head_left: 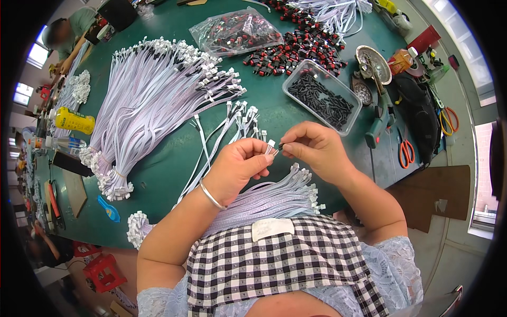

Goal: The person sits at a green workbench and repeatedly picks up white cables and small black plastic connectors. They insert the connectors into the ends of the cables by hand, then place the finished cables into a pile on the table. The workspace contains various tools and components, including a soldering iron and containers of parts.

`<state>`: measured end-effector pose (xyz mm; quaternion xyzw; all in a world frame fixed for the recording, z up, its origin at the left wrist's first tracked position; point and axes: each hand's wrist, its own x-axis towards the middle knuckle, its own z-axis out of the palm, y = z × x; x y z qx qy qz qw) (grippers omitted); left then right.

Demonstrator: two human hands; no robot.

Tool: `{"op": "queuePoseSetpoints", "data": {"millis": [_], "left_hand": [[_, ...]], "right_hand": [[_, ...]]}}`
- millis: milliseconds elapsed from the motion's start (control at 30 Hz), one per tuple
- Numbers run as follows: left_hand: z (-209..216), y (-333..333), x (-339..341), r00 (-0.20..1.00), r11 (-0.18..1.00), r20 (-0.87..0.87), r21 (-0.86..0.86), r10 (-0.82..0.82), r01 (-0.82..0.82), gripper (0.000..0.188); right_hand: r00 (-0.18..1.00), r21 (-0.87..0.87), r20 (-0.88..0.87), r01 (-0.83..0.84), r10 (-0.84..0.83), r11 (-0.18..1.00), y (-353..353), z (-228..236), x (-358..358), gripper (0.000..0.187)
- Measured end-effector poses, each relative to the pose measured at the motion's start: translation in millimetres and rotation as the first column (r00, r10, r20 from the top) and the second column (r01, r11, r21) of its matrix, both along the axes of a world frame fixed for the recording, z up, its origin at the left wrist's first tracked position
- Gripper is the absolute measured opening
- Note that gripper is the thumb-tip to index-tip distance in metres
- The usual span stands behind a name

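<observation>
My left hand (240,166), with a bangle on its wrist, pinches a white ribbon cable near its end. A small white connector (271,143) sticks up past the fingertips. My right hand (317,148) meets it, thumb and forefinger closed on a small black sleeve (281,146) at the thin wire ends. Whether the sleeve is on a wire I cannot tell. Below both hands, a bundle of white ribbon cables (269,201) lies along the table's near edge. Several cables with black sleeves (243,117) lie just beyond my left hand. Beyond my right hand, a clear plastic box (355,117) holds loose black sleeves (319,99).
A large cable bundle (148,95) fills the left. Red-and-black parts (303,50) lie at the back beside a clear bag (235,33). On the right are a metal dish (376,63), a green-handled tool (381,124) and orange-handled scissors (406,153). Another person (76,31) is at far left.
</observation>
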<state>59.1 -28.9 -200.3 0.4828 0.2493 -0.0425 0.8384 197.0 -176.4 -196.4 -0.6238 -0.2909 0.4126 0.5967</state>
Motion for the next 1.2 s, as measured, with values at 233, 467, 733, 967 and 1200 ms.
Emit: {"op": "queuePoseSetpoints", "data": {"millis": [233,467,733,967,1200], "left_hand": [[-0.7,0.0,-0.3,1.0,0.999,0.01,0.045,-0.012,0.011,0.011],[1.0,-0.1,0.8,1.0,0.998,-0.007,0.06,-0.024,0.024,0.012],[1.2,0.4,0.2,0.999,0.997,-0.006,0.062,-0.041,0.042,0.013],[1.5,0.0,0.0,1.0,0.998,-0.001,0.059,-0.031,0.031,0.013],[0.2,0.9,-0.5,1.0,0.997,0.023,0.08,-0.019,0.017,0.012]], "right_hand": [[0.952,-0.01,0.295,-0.076,0.076,0.997,0.0,1.5,7.4,0.009],[0.957,-0.065,0.249,-0.138,0.15,0.988,-0.1,9.2,9.7,0.008],[0.956,-0.095,0.245,-0.144,0.163,0.985,-0.4,9.5,10.7,0.008],[0.966,-0.069,0.206,-0.145,0.157,0.987,-1.0,7.9,9.7,0.009],[0.98,-0.055,0.14,-0.132,0.139,0.99,-1.2,8.3,8.0,0.008]]}}
